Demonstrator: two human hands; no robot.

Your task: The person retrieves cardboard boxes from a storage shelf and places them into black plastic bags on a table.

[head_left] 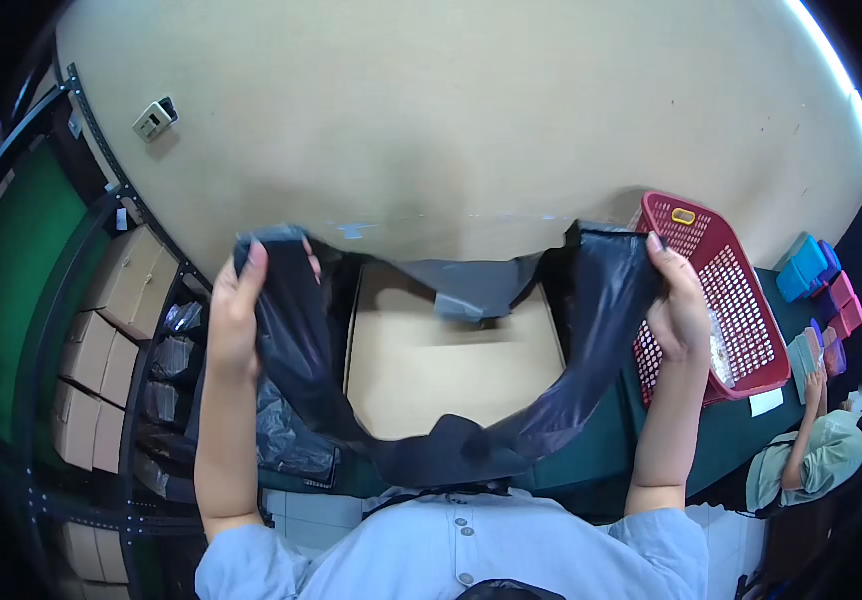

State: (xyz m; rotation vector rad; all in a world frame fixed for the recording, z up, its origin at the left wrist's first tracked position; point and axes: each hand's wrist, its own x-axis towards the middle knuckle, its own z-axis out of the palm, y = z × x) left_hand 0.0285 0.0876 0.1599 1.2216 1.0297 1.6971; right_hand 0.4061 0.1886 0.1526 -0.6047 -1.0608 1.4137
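A black plastic carrier bag (451, 455) is stretched wide between my two hands, its mouth spread open. My left hand (239, 310) grips one handle loop, thumb up along the plastic. Its other loop is held by my right hand (679, 310), fingers closed around the edge. Through the bag's mouth shows a brown cardboard box (421, 385) on the table, its side edges partly covered by the bag. A grey strip of the bag's far rim (476, 290) hangs slightly blurred in front of the box.
A red perforated basket (741, 330) stands right on the green-covered table (601, 450). More black plastic (291, 430) lies at the left. Metal shelving with cardboard boxes (96, 365) borders the left side. At far right, another person (811, 450) is near colourful containers (821, 280).
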